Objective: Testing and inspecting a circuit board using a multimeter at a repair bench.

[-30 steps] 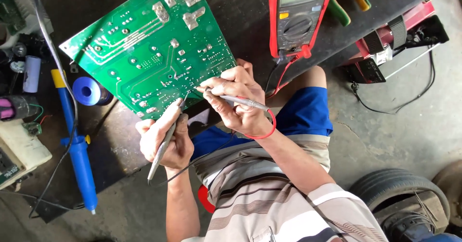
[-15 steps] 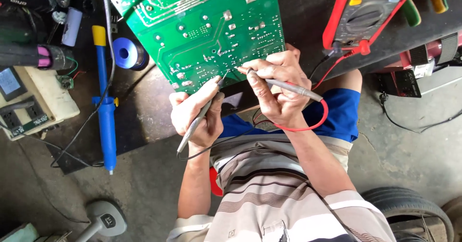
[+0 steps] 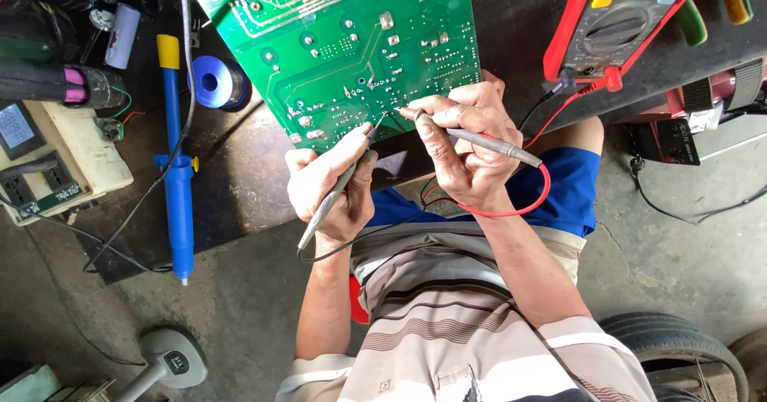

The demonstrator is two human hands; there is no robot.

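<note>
A large green circuit board [image 3: 351, 50] lies solder side up on a dark bench. My left hand [image 3: 323, 186] grips a black-wired meter probe [image 3: 339, 186], its tip touching the board's near edge. My right hand [image 3: 463, 142] pinches a second probe [image 3: 479, 140] with a red lead, its tip on the board right beside the first. The red lead loops under my right wrist and runs up to a red-cased multimeter [image 3: 615, 18] at the upper right.
A blue desoldering pump [image 3: 177, 178] with a yellow cap and a blue solder spool [image 3: 217, 82] lie left of the board. A beige power strip box [image 3: 56, 158] sits at far left. A tyre [image 3: 687, 354] is at lower right, a grey tool [image 3: 168, 362] on the floor.
The view has shifted, so board and hands sit further right and lower in frame. Both probe tips stay on the board's near edge, now close together.
</note>
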